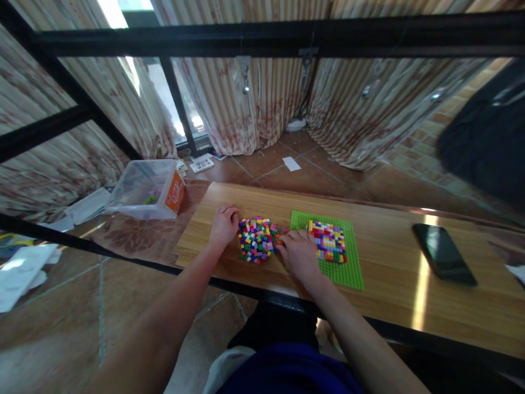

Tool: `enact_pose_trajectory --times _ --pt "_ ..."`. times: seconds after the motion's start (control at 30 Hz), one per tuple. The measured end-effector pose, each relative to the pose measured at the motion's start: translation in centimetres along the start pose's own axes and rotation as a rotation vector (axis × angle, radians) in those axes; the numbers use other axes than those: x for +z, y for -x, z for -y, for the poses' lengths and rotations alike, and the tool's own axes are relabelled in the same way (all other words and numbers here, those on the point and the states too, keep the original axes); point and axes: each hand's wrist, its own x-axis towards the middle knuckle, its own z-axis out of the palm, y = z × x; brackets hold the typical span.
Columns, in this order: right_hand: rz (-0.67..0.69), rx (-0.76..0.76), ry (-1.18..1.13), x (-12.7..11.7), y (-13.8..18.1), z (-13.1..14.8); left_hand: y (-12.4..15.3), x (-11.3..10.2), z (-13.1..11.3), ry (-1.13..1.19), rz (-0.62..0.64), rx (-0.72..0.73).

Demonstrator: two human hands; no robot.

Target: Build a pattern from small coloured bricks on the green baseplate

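Note:
A heap of small coloured bricks (257,238) lies on the wooden table (394,257). My left hand (223,225) rests at the heap's left edge with its fingers curled against the bricks. My right hand (298,253) lies at the heap's right edge, fingers bent and touching the bricks, partly over the near left corner of a green baseplate (348,268). A patch of coloured bricks (328,241) is set on that baseplate. Whether either hand pinches a brick is hidden.
A black phone (443,253) lies on the table to the right. On the floor at the left stands a clear plastic box (143,189) with an orange label. Papers (24,271) lie on the floor. Black frame bars (262,35) cross above.

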Motion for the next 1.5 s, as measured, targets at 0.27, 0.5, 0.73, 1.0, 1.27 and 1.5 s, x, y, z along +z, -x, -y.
enact_pose_trajectory --times 0.27,0.5,0.73,1.0,1.27,1.5 --pt "-0.190 0.071 -0.331 -0.1 0.7 -0.5 -0.1 0.1 0.3 -0.006 0.003 0.001" --pt "-0.433 0.405 -0.829 -1.4 3.5 -6.8 -0.2 0.1 0.5 -0.009 -0.001 0.019" --pt "-0.519 0.659 -0.820 -1.1 4.2 -13.6 -0.4 0.0 0.5 -0.013 0.011 0.018" --pt "-0.338 0.229 -0.189 -2.1 1.5 -14.6 -0.5 -0.2 0.5 -0.019 0.021 0.013" --pt "-0.085 0.007 0.103 -2.8 -0.2 -16.0 -0.4 -0.2 0.5 -0.032 0.026 0.023" --pt "-0.006 -0.041 0.133 -3.2 -0.3 -16.1 -0.4 -0.2 0.4 -0.023 0.010 0.018"
